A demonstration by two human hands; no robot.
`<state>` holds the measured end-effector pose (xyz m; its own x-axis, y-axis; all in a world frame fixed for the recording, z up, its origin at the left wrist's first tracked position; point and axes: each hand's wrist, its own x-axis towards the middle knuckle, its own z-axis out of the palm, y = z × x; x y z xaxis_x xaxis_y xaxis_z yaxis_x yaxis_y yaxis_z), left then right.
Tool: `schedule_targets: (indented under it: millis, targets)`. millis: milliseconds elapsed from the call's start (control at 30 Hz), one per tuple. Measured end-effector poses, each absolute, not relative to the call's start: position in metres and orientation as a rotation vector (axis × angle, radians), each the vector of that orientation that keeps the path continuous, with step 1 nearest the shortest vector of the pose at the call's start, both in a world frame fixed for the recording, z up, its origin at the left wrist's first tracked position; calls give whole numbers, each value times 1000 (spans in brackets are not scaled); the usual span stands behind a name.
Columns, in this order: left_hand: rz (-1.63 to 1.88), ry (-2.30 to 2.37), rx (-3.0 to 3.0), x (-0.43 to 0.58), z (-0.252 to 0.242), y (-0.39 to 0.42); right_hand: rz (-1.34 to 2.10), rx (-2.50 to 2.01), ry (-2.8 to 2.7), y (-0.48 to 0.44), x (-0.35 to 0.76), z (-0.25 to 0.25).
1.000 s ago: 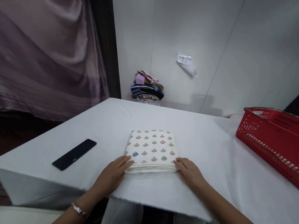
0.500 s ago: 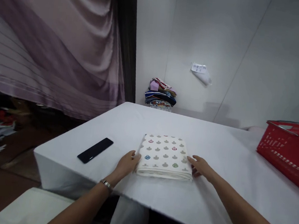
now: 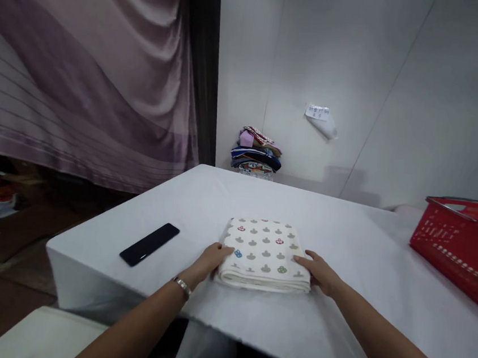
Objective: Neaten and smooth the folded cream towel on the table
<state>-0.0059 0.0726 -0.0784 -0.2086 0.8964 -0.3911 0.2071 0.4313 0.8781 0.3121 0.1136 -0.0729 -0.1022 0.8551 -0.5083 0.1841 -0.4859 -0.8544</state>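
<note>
Left hand (image 3: 209,260) and right hand (image 3: 322,272) flank a folded cloth (image 3: 262,247), which lies flat near the front edge of a white-covered table (image 3: 356,242). Through the head camera I read the scene from left to right. At far left hangs a draped curtain (image 3: 84,66) in lilac and mauve; below it stands a pale, flat-topped seat (image 3: 51,336). On the table's left portion I note a black slab (image 3: 149,244), set obliquely and well apart from the cloth. A metallic bracelet (image 3: 182,287) encircles the left wrist. The left hand is partly open, its thumb laid over the cloth's left margin beside a blue motif; its other fingers are largely hidden, and I cannot tell whether they grip. Beyond the table's far edge rises a stack of fabrics (image 3: 256,155). The cloth itself is white with grey, red, blue and green motifs, its layered fold facing the wearer. Above, a white label (image 3: 317,112) is fixed to the wall (image 3: 321,45). The right hand, also partly open, rests thumb and forefinger at the cloth's right margin; whether it pinches the layers I cannot tell. At far right sits a red basket (image 3: 459,236), perforated, with a metal handle.
</note>
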Motion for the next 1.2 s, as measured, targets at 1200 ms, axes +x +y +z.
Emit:
schedule_targets:
  millis: [1200]
  targets:
    - [485,2030,2024,34,-91,83,1610,-1522,-1009,123,324,-73]
